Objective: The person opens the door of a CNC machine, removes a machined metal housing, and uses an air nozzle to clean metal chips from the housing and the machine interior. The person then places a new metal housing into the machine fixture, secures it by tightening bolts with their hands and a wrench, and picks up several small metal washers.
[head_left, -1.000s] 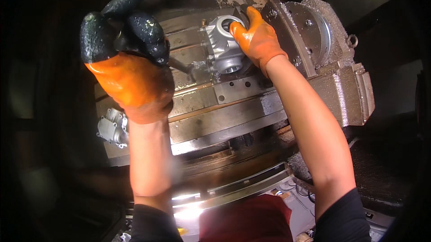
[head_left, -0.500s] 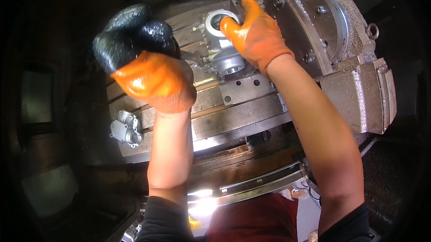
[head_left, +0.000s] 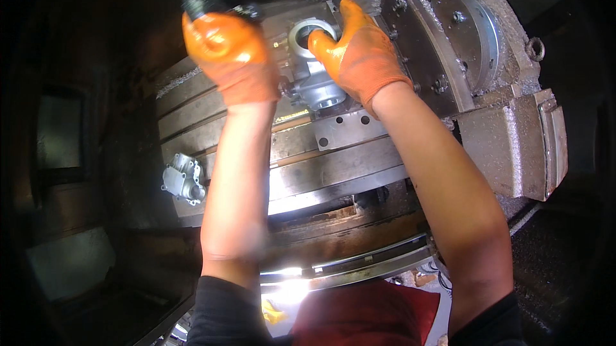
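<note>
Grey metal housing (head_left: 319,89) is set approx. mid slotted surface (head_left: 308,182), just behind drilled plate (head_left: 350,129). Its bore rim is touched by thumb of R hand (head_left: 359,57); other R fingers are mostly hidden, so whether they're closed on it can't be told. L hand (head_left: 228,44) is held up left of it, fingers curled but blurred; whether anything's gripped can't be told. Housing is judged stiff, fairly heavy, poss. slippery; best held by bore rim + outer wall, w/ machined edges kept from knocks.
</note>
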Demonstrator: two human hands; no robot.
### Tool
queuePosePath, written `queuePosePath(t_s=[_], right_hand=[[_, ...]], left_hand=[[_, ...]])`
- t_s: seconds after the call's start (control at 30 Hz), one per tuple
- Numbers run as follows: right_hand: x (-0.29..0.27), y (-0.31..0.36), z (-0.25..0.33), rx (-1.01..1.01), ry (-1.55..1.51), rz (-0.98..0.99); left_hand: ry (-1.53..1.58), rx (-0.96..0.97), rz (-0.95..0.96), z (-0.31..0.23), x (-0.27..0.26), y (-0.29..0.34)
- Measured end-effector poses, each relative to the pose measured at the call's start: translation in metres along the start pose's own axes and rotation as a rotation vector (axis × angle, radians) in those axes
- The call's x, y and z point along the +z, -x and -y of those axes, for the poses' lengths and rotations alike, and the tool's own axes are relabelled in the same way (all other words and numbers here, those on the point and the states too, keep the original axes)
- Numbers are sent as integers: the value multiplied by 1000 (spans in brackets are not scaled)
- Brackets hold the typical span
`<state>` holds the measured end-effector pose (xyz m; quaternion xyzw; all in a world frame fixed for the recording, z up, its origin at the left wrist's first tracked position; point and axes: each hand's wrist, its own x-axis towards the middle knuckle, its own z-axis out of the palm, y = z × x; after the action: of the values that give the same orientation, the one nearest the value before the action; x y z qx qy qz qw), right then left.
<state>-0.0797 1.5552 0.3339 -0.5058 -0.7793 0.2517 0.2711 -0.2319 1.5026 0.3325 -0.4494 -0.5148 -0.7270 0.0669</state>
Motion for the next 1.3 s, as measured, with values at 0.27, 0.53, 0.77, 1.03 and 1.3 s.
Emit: queuePosePath(t_s=[0.27,0.53,0.77,1.03,1.3], right_hand=[[0,-3,4,41,24,64],[-5,-4,-3,28,-3,52],[-1,-1,6,47,-20,70],[-8,-2,5,56,-22,62],[-3,0,6,33,-17,54]], left_hand=[[-586,-530,158,127,13,-23],[-4,-635,-226,149,-48,-18],[-608,529,-57,27,-9,-65],[32,358,-39,30,12,-45],[187,202,-41,68,25,-53]])
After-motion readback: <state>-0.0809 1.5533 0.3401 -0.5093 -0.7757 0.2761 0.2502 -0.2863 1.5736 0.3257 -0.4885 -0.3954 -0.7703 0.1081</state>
